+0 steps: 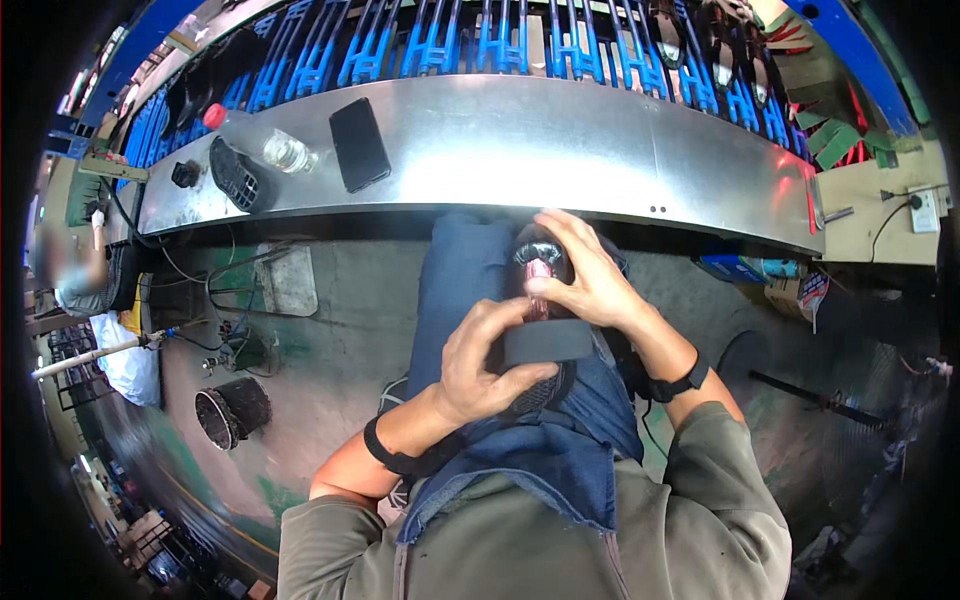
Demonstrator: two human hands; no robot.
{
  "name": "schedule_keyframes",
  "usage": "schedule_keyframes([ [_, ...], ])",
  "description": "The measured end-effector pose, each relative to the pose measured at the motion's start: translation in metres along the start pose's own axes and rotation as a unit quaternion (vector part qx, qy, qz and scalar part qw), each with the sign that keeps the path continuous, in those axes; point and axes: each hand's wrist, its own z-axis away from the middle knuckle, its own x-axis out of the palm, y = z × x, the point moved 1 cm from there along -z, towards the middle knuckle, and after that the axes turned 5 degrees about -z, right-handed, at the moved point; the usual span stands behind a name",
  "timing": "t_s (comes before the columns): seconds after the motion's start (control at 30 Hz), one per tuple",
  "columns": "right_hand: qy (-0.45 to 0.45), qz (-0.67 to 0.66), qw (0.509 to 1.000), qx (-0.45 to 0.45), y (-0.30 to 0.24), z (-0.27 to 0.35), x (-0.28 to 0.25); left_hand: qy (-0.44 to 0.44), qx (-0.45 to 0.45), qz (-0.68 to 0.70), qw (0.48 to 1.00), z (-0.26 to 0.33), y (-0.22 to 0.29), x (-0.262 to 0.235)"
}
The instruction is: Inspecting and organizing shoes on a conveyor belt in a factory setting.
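Observation:
Above my lap I hold a dark shoe-like piece, with a glossy black end and a shiny pinkish part in its middle. My right hand curves around its far end, thumb on the pinkish part. A dark grey block-like band crosses the near end. My left hand is closed on this band, fingers above and thumb below. Under it shows a dark meshed surface. Whether band and piece are joined, I cannot tell.
Ahead runs a metal bench bearing a phone, a clear bottle and a black sole. Blue forked racks stand behind it. A black bucket is on the floor at left; another person is far left.

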Motion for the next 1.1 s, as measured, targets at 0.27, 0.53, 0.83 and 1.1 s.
schedule_keyframes([
  [0.27, 0.129, -0.198, 0.971, 0.042, -0.025, 0.028, -0.009, -0.011, -0.21, -0.016, 0.977, -0.044, -0.033, 0.008],
  [0.53, 0.133, -0.243, 0.959, 0.051, 0.002, 0.01, -0.013, 0.007, -0.233, 0.01, 0.972, -0.073, -0.048, 0.02],
  [0.83, 0.146, -0.306, 0.935, 0.108, 0.011, 0.0, -0.017, -0.095, -0.13, -0.155, 0.975, -0.101, -0.059, 0.005],
  [1.1, -0.003, -0.499, 0.865, 0.049, 0.003, -0.004, -0.029, -0.139, -0.101, -0.018, 0.985, -0.097, -0.032, -0.004],
])
